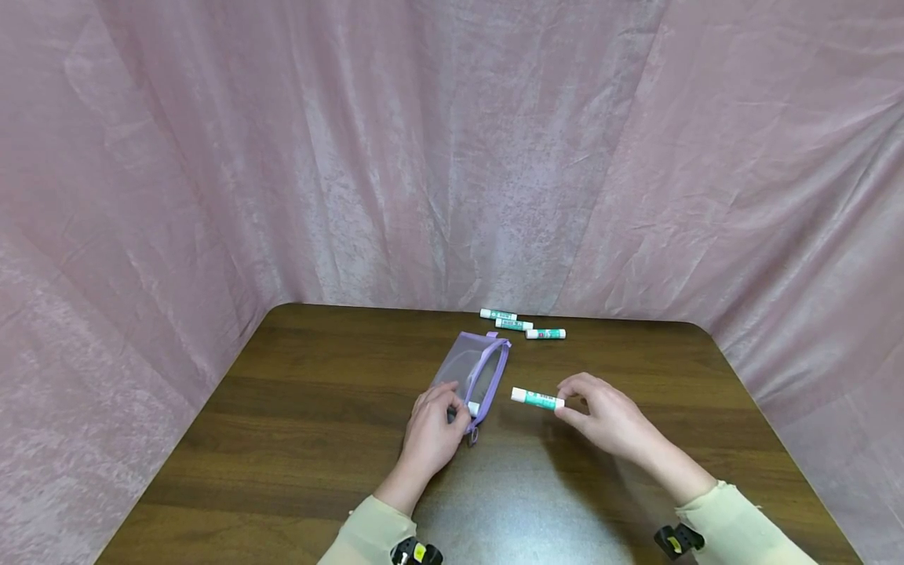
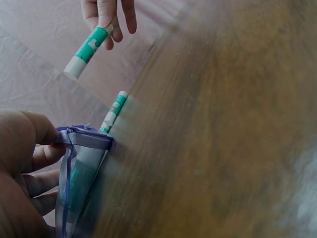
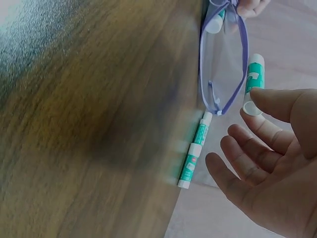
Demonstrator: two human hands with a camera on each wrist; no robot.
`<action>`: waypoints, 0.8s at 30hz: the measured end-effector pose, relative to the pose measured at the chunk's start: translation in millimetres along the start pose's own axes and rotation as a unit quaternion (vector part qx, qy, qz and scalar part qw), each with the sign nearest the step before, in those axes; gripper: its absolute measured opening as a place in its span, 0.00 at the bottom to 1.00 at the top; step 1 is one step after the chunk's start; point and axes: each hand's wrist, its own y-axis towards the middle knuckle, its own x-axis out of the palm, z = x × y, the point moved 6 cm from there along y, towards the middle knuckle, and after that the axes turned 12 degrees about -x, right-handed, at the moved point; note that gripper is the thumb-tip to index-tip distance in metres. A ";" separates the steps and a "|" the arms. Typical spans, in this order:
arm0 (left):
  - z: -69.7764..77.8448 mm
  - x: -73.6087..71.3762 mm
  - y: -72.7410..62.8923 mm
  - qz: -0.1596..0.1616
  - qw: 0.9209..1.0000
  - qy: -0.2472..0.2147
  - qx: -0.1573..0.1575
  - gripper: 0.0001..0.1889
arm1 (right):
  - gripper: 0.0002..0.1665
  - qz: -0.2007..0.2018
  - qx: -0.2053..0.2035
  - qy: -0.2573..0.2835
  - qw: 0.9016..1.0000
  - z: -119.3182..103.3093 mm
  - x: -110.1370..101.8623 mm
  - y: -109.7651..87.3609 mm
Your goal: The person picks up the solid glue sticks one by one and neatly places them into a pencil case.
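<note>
A mesh zipper pouch [image 1: 459, 361] with purple trim lies on the table, its zipper undone and its mouth spread. My left hand [image 1: 434, 428] pinches the pouch's near edge between thumb and forefinger. Inside the pouch a green-and-white glue stick [image 3: 216, 24] shows partly through the opening. To the right of the pouch, my right hand [image 1: 603, 412] holds another glue stick [image 1: 538, 399] by one end, between thumb and forefinger. That stick is above the table, its other end pointing toward the pouch. The right hand's other fingers [image 3: 247, 163] are spread loosely, touching nothing.
Beyond the pouch, near the table's back edge, lie three more glue sticks: one at left [image 1: 498, 315], a middle one [image 1: 514, 324] and one at right [image 1: 546, 333]. A pink curtain [image 1: 452, 157] hangs behind the brown wooden table [image 1: 318, 439].
</note>
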 end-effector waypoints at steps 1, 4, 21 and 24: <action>-0.1 -0.1 -0.1 0.000 1.000 -0.001 0.000 0.08 | 0.10 -0.002 0.001 0.000 1.000 -0.4 1.1 0.2; -0.6 0.1 -0.2 0.001 1.000 -0.001 0.000 0.08 | 0.10 -0.008 0.004 -0.002 1.000 -1.0 4.7 1.3; 0.1 -0.3 -0.2 0.003 1.000 0.003 0.012 0.08 | 0.08 -0.021 -0.002 -0.004 1.000 -8.9 15.2 8.6; 0.3 -0.6 -0.4 0.004 1.000 0.002 0.013 0.08 | 0.07 -0.023 0.000 -0.003 1.000 -10.3 17.9 10.5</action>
